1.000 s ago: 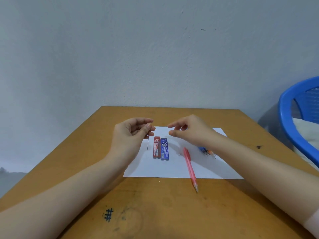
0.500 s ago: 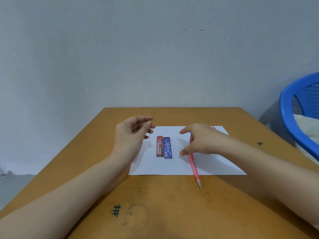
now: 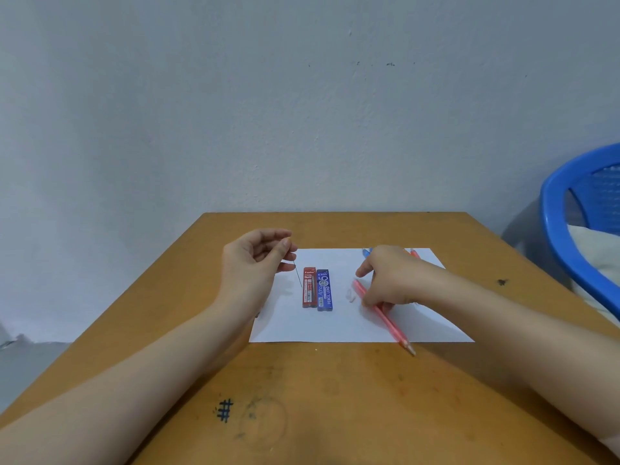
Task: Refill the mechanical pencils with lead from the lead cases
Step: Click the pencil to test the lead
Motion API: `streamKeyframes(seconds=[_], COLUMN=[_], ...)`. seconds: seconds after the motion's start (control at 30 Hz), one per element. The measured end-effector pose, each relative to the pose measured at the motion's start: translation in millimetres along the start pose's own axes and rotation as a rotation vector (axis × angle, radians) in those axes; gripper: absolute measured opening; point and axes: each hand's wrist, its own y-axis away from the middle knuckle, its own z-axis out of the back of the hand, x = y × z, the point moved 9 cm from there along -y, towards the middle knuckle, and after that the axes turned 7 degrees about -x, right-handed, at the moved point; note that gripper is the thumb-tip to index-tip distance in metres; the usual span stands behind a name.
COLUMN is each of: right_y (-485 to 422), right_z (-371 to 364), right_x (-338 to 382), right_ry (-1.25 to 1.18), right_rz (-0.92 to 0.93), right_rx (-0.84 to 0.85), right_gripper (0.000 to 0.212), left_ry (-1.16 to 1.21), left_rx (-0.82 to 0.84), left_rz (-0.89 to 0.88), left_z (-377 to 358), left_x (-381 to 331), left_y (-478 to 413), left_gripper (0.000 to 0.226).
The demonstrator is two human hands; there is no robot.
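Note:
A white sheet of paper [image 3: 339, 325] lies on the wooden table [image 3: 335, 397]. On it a red lead case [image 3: 309, 287] and a blue lead case [image 3: 324, 290] lie side by side. My left hand [image 3: 255, 261] hovers just left of them and pinches a thin pencil lead [image 3: 298, 274] that hangs downward. My right hand [image 3: 391, 278] rests on the paper with its fingers closing round the upper part of a pink mechanical pencil [image 3: 391, 322], whose tip reaches past the paper's front edge. A small pale cap or eraser [image 3: 350, 295] lies left of the pencil.
Behind my right hand the ends of a blue pencil [image 3: 366, 252] and an orange pencil [image 3: 414, 253] stick out on the paper. A blue plastic chair [image 3: 567, 229] with a white cloth stands at the right. A grey wall is right behind the table.
My right hand came down from above the lead cases to the right and took hold of the pink pencil. My left hand stayed in place with the lead.

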Motion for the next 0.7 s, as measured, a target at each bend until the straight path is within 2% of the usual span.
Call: streamKeyframes(seconds=[0.1, 0.33, 0.7], right_y=[-3.5, 0.9, 15.2], right_z=[9.2, 21.1, 26.6], right_x=[1.6, 20.2, 38.9], right_ry=[-0.023, -0.146, -0.227], right_rz=[0.02, 0.184, 0.413], right_rx=[-0.071, -0.208, -0.428], right_gripper=[0.039, 0.032, 0.032], left_ry=[0.016, 0.106, 0.205], left_rx=[-0.02, -0.089, -0.183], left_rz=[0.018, 0.046, 0.159], left_z=[1.5, 8.8, 18.6], left_x=[1.1, -1.7, -0.6], left_y=[-0.9, -2.6, -0.7], left_gripper=[0.013, 0.009, 0.009])
